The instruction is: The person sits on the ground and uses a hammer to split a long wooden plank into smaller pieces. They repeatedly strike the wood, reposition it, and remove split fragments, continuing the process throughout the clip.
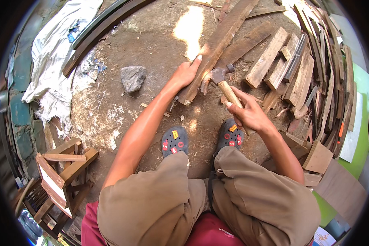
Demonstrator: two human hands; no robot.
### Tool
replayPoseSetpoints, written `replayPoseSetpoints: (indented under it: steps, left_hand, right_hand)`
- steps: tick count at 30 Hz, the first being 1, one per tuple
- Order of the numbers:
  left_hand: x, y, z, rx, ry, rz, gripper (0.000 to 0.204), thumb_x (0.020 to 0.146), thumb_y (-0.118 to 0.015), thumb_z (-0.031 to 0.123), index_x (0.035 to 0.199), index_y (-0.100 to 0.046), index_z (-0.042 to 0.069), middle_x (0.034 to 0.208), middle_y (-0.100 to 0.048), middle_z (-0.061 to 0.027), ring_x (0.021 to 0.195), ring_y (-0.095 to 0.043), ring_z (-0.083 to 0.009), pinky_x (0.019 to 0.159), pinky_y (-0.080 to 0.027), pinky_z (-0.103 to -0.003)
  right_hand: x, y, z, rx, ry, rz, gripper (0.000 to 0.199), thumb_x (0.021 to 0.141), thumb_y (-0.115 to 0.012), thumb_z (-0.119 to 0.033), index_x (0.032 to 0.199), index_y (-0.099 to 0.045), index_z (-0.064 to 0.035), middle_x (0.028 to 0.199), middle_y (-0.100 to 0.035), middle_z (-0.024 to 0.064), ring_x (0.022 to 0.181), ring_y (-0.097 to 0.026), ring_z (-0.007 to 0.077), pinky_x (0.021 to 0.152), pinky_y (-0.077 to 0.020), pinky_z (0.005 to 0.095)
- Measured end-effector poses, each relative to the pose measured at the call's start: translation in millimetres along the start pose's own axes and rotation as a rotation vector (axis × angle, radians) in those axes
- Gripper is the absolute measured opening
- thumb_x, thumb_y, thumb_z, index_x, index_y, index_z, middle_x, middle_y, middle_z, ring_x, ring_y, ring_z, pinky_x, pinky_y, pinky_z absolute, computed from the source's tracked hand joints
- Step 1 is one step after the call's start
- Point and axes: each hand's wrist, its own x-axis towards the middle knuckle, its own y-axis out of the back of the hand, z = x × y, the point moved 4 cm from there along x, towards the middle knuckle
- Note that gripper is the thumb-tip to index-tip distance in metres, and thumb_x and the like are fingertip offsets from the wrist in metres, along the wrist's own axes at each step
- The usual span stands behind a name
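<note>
I've got the long, brown, rough-grained wooden plank slanting over the brown dirt floor, running out of my view toward the floor's far edge. Left hand holds its left edge, thumb up; fingers hidden, can't tell how far they wrap. Right hand is closed around the pale wooden handle of the dark-headed claw hammer; claw at plank's near end, contact unclear. Plank reads heavy, stiff, splintery, not slippery: I'd take both long edges, clear of the claw. Hammer's rigid, head-heavy; grip low.
</note>
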Motion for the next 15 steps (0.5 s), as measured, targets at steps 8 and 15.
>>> replayPoseSetpoints:
  steps: [8, 15]
  left_hand:
    - [4.4, 0.6, -5.6, 0.001, -0.005, -0.001, 0.089, 0.101, -0.036, 0.072, 0.114, -0.072, -0.009, 0.106, -0.073, -0.0255, 0.102, -0.068, -0.0314, 0.095, -0.049, -0.042]
    - [6.2, 2.8, -9.7, -0.122, 0.074, -0.148, 0.084, 0.103, -0.035, 0.069, 0.12, -0.071, -0.005, 0.108, -0.072, -0.0221, 0.101, -0.067, -0.0251, 0.091, -0.051, -0.04]
  right_hand:
    - [-16.9, 5.2, 4.4, -0.305, 0.286, 0.205, 0.05, 0.101, -0.066, -0.028, 0.14, -0.053, -0.0001, 0.078, -0.059, 0.0057, 0.062, -0.054, 0.0148, 0.057, -0.0444, 0.0323]
    - [8.6, 43.5, -21.9, -0.822, 0.489, 0.232, 0.03, 0.089, -0.074, -0.02, 0.107, -0.059, -0.0004, 0.085, -0.067, 0.023, 0.081, -0.067, 0.0425, 0.07, -0.0508, 0.0465]
